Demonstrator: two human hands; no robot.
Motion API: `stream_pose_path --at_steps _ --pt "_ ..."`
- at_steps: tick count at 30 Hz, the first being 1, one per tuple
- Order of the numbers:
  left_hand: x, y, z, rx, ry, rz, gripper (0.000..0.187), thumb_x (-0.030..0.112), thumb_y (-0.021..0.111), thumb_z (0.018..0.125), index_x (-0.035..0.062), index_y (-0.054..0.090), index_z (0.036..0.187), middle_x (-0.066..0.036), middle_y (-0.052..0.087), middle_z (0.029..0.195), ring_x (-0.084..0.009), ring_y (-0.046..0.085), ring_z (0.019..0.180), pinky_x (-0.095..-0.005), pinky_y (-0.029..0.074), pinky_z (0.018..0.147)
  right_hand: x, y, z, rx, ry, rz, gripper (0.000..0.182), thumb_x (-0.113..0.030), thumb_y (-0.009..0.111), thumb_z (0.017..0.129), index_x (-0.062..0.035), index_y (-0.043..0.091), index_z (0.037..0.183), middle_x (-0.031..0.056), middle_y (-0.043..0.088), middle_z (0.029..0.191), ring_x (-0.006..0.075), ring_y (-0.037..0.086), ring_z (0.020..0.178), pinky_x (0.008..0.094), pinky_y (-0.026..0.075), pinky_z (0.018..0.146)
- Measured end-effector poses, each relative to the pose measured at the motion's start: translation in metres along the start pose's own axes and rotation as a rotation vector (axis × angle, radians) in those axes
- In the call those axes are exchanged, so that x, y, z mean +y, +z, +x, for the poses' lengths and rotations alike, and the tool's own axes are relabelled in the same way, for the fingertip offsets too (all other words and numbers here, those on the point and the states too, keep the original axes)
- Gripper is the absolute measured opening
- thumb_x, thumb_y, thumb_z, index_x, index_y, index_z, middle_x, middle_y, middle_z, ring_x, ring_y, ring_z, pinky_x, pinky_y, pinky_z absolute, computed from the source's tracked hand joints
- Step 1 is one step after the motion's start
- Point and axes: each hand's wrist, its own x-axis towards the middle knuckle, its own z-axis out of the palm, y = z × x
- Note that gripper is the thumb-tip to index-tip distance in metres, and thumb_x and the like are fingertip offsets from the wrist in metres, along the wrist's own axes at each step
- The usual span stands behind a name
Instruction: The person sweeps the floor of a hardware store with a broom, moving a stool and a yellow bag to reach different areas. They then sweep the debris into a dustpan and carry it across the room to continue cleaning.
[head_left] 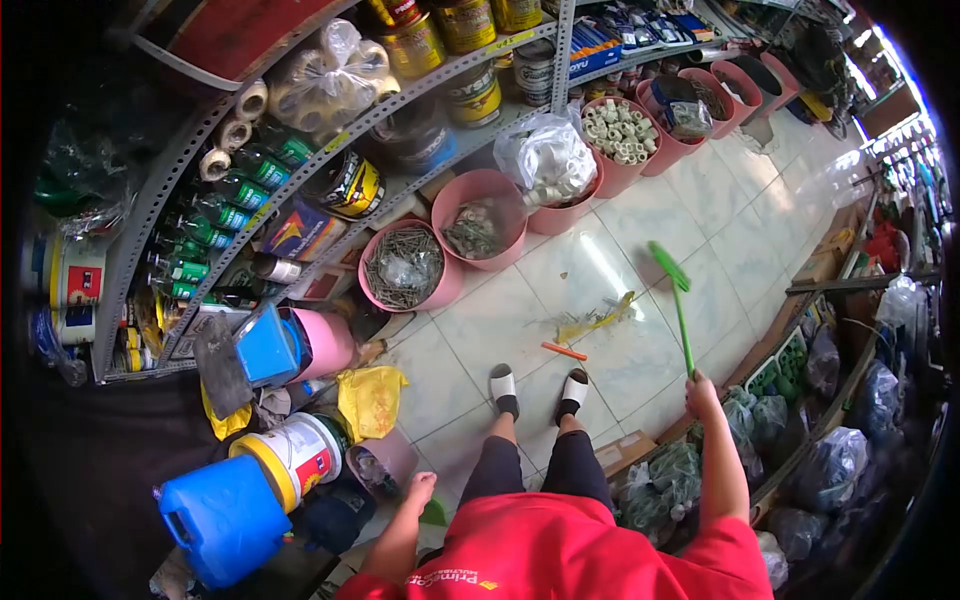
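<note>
My right hand (pixel 700 388) grips the handle of a green broom (pixel 676 300), whose head is lifted over the tiled floor to the right of my feet. My left hand (pixel 420 490) hangs low at my left side, close to a green object (pixel 434 514) that is mostly hidden; whether it holds it is unclear. On the floor ahead of my feet lie a yellow scrap of litter (pixel 592 320) and a small orange stick (pixel 564 351). I wear a red shirt and white sandals.
A row of pink buckets (pixel 470 200) holding screws and fittings lines the foot of a metal shelf (pixel 330 150) stocked with cans and bottles. A blue jerrycan (pixel 222 515), a paint bucket (pixel 290 455) and a yellow bag (pixel 372 398) crowd the left. Bagged goods (pixel 830 470) line the right.
</note>
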Motion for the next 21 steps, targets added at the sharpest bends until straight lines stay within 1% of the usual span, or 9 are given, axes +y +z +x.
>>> stream_pose_path --at_steps 4,6,7,10,13,14,16,19,21 --pt "-0.007 -0.018 0.006 -0.043 -0.06 0.212 0.034 0.029 0.049 0.076 0.0103 0.048 0.104 -0.003 0.052 0.093 -0.0159 0.05 0.081 -0.0296 0.042 0.06 0.007 0.05 0.056 0.032 0.075 0.22 0.009 -0.012 0.04 0.078 -0.0127 0.042 0.086 0.002 0.035 0.048 0.0145 0.035 0.036 0.0299 0.029 0.03" --pt "-0.001 -0.024 0.002 0.018 -0.031 0.157 0.025 0.025 0.052 0.075 0.0079 0.053 0.094 0.0 0.049 0.071 -0.0093 0.043 0.057 -0.0239 0.034 0.045 0.049 0.097 0.063 -0.123 0.137 0.19 0.013 -0.009 0.042 0.076 -0.0121 0.041 0.089 0.0029 0.036 0.049 0.0168 0.038 0.037 0.0324 0.03 0.031" --pt "0.0 -0.026 -0.001 0.047 -0.021 0.126 0.022 0.023 0.054 0.075 0.0067 0.055 0.089 0.002 0.047 0.06 -0.006 0.039 0.045 -0.0211 0.031 0.037 0.089 0.128 0.077 0.048 0.031 -0.241 0.01 -0.01 0.041 0.077 -0.0093 0.041 0.087 0.0053 0.041 0.051 0.0208 0.04 0.038 0.0359 0.034 0.033" --pt "0.002 -0.032 0.009 -0.012 -0.016 0.102 0.021 0.023 0.054 0.075 0.0065 0.055 0.089 0.003 0.046 0.057 -0.0066 0.038 0.043 -0.0207 0.03 0.037 0.15 0.178 0.015 0.135 -0.213 -0.607 0.027 -0.011 0.044 0.077 -0.0101 0.04 0.103 0.0081 0.044 0.053 0.0219 0.042 0.039 0.0361 0.037 0.037" --pt "0.005 -0.036 0.037 -0.113 -0.036 0.195 0.031 0.029 0.05 0.077 0.0104 0.049 0.101 0.0 0.051 0.088 -0.0125 0.048 0.073 -0.0258 0.04 0.056 0.099 0.16 -0.086 -0.052 0.072 -0.451 0.049 -0.013 0.048 0.077 -0.0113 0.03 0.122 0.0035 0.043 0.053 0.0156 0.042 0.039 0.0318 0.037 0.036" --pt "0.01 -0.036 0.039 -0.089 0.002 0.156 0.029 0.027 0.051 0.076 0.0091 0.05 0.098 0.0 0.05 0.08 -0.0105 0.045 0.065 -0.0235 0.036 0.05 0.086 0.138 -0.095 -0.127 0.199 -0.26 0.043 -0.017 0.049 0.077 -0.0093 0.036 0.117 0.0072 0.047 0.057 0.0184 0.045 0.041 0.0339 0.038 0.038" --pt "0.021 -0.031 0.041 -0.045 0.073 0.079 0.024 0.023 0.054 0.075 0.0065 0.052 0.092 0.002 0.047 0.063 -0.0064 0.04 0.048 -0.019 0.03 0.037 0.034 0.095 -0.134 -0.197 0.208 -0.091 0.038 -0.02 0.049 0.078 -0.008 0.042 0.113 0.007 0.047 0.056 0.0185 0.045 0.041 0.0334 0.037 0.037" --pt "0.034 -0.038 0.043 -0.052 0.061 0.045 0.025 0.024 0.054 0.075 0.0072 0.051 0.093 0.001 0.047 0.065 -0.0064 0.041 0.05 -0.019 0.031 0.038 -0.017 0.055 -0.142 -0.111 0.009 -0.279 0.047 -0.012 0.047 0.078 -0.0081 0.033 0.122 0.0021 0.043 0.052 0.0109 0.04 0.037 0.0277 0.033 0.032" --pt "0.033 -0.045 0.042 -0.048 0.05 0.066 0.024 0.024 0.053 0.076 0.0077 0.051 0.093 0.002 0.046 0.064 -0.0063 0.041 0.05 -0.0189 0.031 0.038 -0.043 0.056 -0.115 0.028 -0.116 -0.33 0.033 -0.012 0.044 0.078 -0.0069 0.042 0.111 0.001 0.036 0.049 0.0124 0.037 0.035 0.0291 0.031 0.03"
